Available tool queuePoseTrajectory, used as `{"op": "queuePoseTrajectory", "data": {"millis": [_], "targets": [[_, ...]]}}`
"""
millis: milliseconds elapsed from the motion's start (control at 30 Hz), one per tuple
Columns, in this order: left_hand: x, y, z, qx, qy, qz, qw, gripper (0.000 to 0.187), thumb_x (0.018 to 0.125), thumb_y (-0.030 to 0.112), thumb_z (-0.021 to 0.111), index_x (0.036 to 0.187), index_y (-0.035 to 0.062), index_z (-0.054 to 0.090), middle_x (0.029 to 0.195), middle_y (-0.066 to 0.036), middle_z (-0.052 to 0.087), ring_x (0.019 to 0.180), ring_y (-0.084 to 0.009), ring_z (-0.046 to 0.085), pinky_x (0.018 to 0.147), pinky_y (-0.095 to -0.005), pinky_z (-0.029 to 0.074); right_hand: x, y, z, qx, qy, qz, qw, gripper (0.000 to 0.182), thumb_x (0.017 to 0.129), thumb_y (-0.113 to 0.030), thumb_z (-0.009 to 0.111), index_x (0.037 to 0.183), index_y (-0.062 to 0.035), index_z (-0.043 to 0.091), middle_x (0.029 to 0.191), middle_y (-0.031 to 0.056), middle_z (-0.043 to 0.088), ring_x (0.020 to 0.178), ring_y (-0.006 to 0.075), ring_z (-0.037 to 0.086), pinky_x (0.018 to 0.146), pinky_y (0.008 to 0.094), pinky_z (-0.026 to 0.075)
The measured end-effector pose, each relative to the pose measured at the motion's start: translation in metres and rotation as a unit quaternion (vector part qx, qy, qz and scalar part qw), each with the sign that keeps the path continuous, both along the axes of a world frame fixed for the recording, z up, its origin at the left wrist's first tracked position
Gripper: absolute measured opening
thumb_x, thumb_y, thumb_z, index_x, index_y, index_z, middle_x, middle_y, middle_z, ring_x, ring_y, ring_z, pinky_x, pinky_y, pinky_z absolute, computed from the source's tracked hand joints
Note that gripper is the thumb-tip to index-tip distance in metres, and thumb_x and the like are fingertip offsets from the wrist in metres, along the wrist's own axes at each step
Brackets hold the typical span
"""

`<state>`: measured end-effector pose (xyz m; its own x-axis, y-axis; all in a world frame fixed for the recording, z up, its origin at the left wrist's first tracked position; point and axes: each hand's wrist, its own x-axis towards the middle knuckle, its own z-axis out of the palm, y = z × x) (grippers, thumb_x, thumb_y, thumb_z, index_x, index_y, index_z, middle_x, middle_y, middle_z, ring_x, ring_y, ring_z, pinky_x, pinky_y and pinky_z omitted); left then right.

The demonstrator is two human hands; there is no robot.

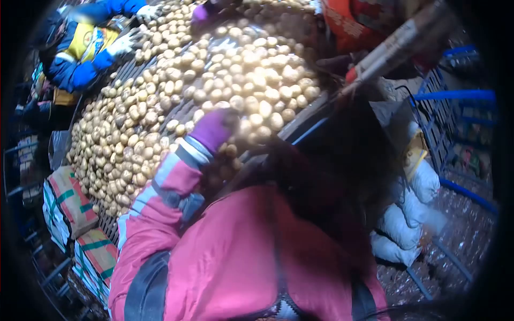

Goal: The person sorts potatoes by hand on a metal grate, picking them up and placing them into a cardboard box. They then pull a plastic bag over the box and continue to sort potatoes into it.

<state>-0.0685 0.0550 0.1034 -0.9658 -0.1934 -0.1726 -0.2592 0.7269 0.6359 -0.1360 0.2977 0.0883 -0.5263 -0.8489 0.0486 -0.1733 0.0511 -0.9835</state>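
Observation:
My left hand, in a purple glove with a darker, blurred fingertip area, reaches over the potatoes near the front edge of the sorting table. Its fingers are smeared, so neither their pose nor anything held can be made out. Potatoes lie right beside and beyond the glove. The right side in front of my pink jacket is in deep shadow; my right hand cannot be made out there. More potatoes spread to the left over the slatted surface.
A co-worker's white-gloved hand is at the upper left; another person in red stands at the upper right. A pole slants in from there. Cartons stand at the left, white sacks and a blue rail at the right.

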Motion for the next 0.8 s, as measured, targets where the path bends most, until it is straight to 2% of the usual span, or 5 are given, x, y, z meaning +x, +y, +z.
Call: {"op": "queuePoseTrajectory", "data": {"millis": [133, 233, 400, 567, 800], "targets": [[-0.013, 0.081, 0.015, -0.007, -0.001, -0.227, 0.974, 0.034, 0.088, 0.019, 0.067, 0.121, 0.0098, 0.065, 0.103, -0.013, 0.07, 0.089, -0.0298, 0.068, 0.08, -0.0394, 0.054, -0.001, 0.009, -0.005, 0.004, -0.211, 0.008, 0.977, 0.027, 0.094, -0.016, 0.054, 0.114, 0.0015, 0.058, 0.094, 0.0186, 0.064, 0.074, 0.0254, 0.066, 0.068, 0.0351, 0.054], [-0.028, 0.142, 0.079, 0.066, -0.102, -0.215, 0.969, 0.038, 0.089, 0.02, 0.068, 0.125, 0.0094, 0.063, 0.102, -0.012, 0.07, 0.092, -0.0275, 0.067, 0.081, -0.0383, 0.054, 0.0, 0.032, -0.006, 0.006, -0.353, -0.019, 0.935, 0.029, 0.095, -0.018, 0.053, 0.117, 0.0018, 0.057, 0.097, 0.0189, 0.064, 0.075, 0.0246, 0.067, 0.068, 0.0344, 0.054], [-0.024, 0.18, 0.067, 0.273, -0.117, -0.214, 0.931, 0.04, 0.088, 0.027, 0.07, 0.124, 0.0107, 0.065, 0.105, -0.014, 0.07, 0.099, -0.0282, 0.068, 0.084, -0.0387, 0.055, 0.002, 0.093, -0.01, -0.037, -0.486, -0.106, 0.867, 0.033, 0.097, -0.02, 0.05, 0.122, 0.0022, 0.054, 0.102, 0.0193, 0.064, 0.076, 0.0233, 0.067, 0.068, 0.0334, 0.055], [-0.001, 0.153, 0.037, 0.107, -0.015, -0.18, 0.978, 0.052, 0.089, 0.023, 0.073, 0.136, 0.0077, 0.058, 0.113, -0.013, 0.067, 0.095, -0.0238, 0.067, 0.082, -0.0353, 0.054, -0.039, 0.193, -0.023, -0.063, -0.419, -0.279, 0.862, 0.037, 0.099, -0.022, 0.048, 0.127, 0.0027, 0.051, 0.107, 0.0196, 0.064, 0.077, 0.022, 0.067, 0.069, 0.0323, 0.055], [0.041, 0.069, -0.005, 0.063, -0.075, 0.009, 0.995, 0.06, 0.085, 0.023, 0.073, 0.139, 0.0053, 0.054, 0.124, -0.019, 0.064, 0.108, -0.0285, 0.066, 0.092, -0.037, 0.053, -0.07, 0.316, -0.031, 0.014, -0.3, -0.476, 0.826, 0.043, 0.102, -0.026, 0.044, 0.133, 0.0033, 0.047, 0.114, 0.0202, 0.064, 0.079, 0.0202, 0.067, 0.07, 0.0308, 0.055]]}}
